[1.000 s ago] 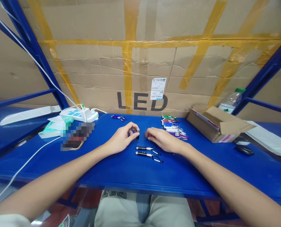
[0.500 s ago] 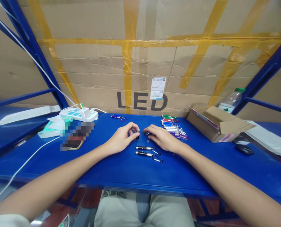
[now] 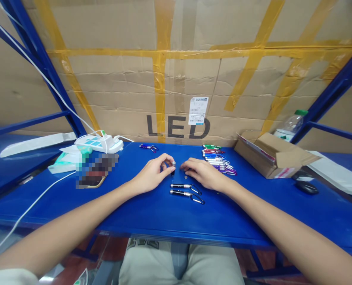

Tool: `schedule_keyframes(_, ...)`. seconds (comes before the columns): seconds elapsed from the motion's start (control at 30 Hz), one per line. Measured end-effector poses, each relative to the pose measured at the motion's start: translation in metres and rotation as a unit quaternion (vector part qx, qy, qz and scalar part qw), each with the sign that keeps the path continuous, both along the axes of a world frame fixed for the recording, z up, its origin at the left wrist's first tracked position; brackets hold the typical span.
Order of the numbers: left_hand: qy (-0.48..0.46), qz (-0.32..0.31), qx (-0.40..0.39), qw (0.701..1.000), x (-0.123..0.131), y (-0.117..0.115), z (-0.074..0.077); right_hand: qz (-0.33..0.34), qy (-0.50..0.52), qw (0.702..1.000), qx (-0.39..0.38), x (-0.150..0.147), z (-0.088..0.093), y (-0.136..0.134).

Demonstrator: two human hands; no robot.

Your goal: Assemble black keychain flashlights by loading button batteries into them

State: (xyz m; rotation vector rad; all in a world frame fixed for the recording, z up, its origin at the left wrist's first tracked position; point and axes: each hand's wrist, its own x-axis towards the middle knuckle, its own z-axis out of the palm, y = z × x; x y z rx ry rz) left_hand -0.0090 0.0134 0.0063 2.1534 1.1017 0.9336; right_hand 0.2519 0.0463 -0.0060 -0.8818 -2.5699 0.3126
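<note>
My left hand (image 3: 156, 173) pinches a small black flashlight barrel (image 3: 173, 170) with a silver end, held upright just above the blue table. To its right, my right hand (image 3: 203, 172) rests low over the table, fingers bent and close together; whatever lies in them is hidden. A tiny round silver piece, like a button cell (image 3: 186, 177), lies just under its fingertips. Nearer to me are two black keychain flashlights, an upper one (image 3: 180, 186) and a lower one (image 3: 180, 192), lying sideways with their carabiner clips pointing right.
Several coloured keychain flashlights (image 3: 213, 155) lie in a row behind my right hand, and a blue one (image 3: 146, 147) lies at the back. An opened cardboard box (image 3: 271, 156), a black mouse (image 3: 306, 187) and a bottle (image 3: 291, 124) stand right. A phone (image 3: 97, 172) and power strip (image 3: 113, 147) are left.
A dark small piece seen under my right fingers is now out of sight, and those fingers have shifted slightly. My left hand stays still with the barrel.
</note>
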Motion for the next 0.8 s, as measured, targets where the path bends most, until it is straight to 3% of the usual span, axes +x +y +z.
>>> schedule_keyframes(0.8,0.002,0.001,-0.005,1.000,0.0002,-0.0014,0.0021,-0.020,0.008,1.000,-0.004,-0.0002,0.0024,-0.0031)
